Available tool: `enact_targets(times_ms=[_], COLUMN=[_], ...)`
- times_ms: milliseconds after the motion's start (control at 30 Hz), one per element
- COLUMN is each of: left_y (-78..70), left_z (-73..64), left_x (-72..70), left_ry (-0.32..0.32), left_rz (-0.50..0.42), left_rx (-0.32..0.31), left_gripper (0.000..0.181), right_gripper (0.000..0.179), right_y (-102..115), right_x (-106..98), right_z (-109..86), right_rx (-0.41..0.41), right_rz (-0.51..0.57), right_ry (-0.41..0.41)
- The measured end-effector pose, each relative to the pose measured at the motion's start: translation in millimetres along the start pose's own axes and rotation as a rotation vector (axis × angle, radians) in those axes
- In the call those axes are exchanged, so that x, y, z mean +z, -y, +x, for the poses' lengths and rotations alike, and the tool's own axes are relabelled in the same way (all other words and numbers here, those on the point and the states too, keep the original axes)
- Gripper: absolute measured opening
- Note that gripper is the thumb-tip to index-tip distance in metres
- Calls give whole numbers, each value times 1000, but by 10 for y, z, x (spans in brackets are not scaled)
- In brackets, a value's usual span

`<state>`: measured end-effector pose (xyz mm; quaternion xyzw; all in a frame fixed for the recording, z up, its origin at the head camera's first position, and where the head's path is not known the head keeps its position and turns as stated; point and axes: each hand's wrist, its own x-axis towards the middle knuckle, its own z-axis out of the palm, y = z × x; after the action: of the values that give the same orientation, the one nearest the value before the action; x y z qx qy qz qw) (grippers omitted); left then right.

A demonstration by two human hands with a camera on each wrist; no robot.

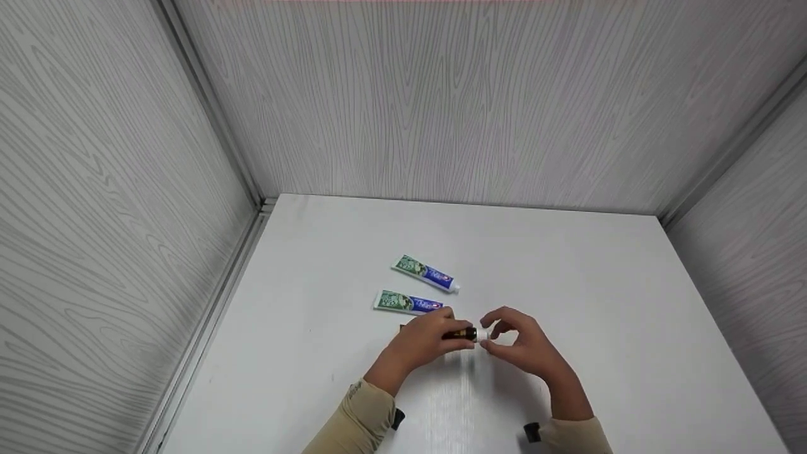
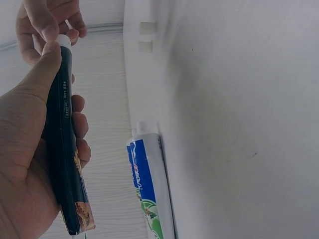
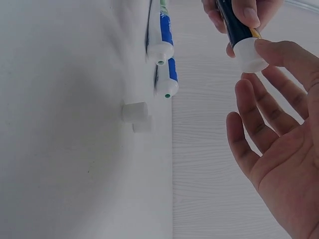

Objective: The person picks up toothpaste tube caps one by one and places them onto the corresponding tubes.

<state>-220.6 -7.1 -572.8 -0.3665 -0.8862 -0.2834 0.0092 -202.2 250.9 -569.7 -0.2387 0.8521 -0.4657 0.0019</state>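
My left hand (image 1: 429, 334) grips a dark toothpaste tube (image 2: 60, 114) round its body, holding it above the table with the cap end toward my right hand. That tube's white cap (image 3: 249, 56) is between the thumb and fingertips of my right hand (image 1: 526, 345); the other fingers are loosely bent. Beyond the left hand lie two blue, green and white toothpaste tubes, a nearer one (image 1: 403, 302) and a farther one (image 1: 425, 273). Their nozzles show uncapped in the right wrist view. Much of the dark tube is hidden by the left hand in the head view.
Two small white caps, one (image 3: 134, 112) and another (image 3: 143, 124) close behind it, stand on the white table (image 1: 315, 252). Pale wood-grain panels form a back wall (image 1: 441, 107) and side walls around the tabletop.
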Motion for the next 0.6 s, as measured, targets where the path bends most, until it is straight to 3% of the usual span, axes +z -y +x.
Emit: enact_targets(times_ms=[400, 600], left_y=[-21, -12], left_z=[-12, -22], left_x=[-33, -20], left_ry=[15, 15], left_rz=[-5, -9], left_rx=[-13, -15], left_gripper=[42, 43], right_gripper=[15, 12], right_y=[-23, -11], right_x=[15, 20], right_z=[10, 28], right_rx=[18, 77], right_rz=[10, 15], right_ry=[31, 51])
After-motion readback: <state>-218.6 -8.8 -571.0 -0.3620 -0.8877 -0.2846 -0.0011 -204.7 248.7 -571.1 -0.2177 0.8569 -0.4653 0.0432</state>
